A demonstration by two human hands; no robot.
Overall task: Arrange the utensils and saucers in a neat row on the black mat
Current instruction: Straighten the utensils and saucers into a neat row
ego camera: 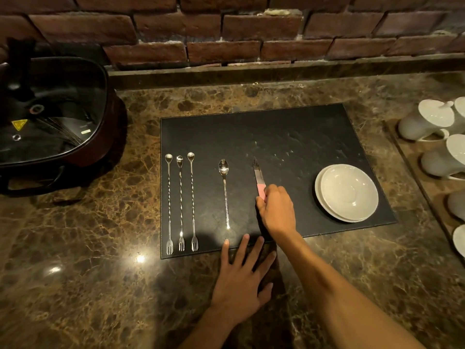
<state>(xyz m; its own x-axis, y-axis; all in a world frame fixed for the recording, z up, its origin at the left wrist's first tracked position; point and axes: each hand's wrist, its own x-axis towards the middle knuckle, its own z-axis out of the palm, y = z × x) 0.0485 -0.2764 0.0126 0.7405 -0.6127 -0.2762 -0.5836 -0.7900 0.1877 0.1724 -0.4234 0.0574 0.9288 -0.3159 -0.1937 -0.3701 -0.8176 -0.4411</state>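
Head view: we see a black mat (pixel 289 137) on a marble counter (pixel 88 248). Three twisted bar spoons (pixel 181 202) lie parallel at the mat's left, fork ends toward us. A long spoon (pixel 224 192) sits right of them. Right hand (pixel 278 210) is closed around the pink handle of a knife (pixel 258 172), blade pointing away, resting on the mat. Left hand (pixel 241 280) lies flat, fingers spread, gripping nothing, fingertips on the mat's near edge. Stacked saucers (pixel 348 192) sit on the mat's right side. White cups (pixel 432 122) far right.
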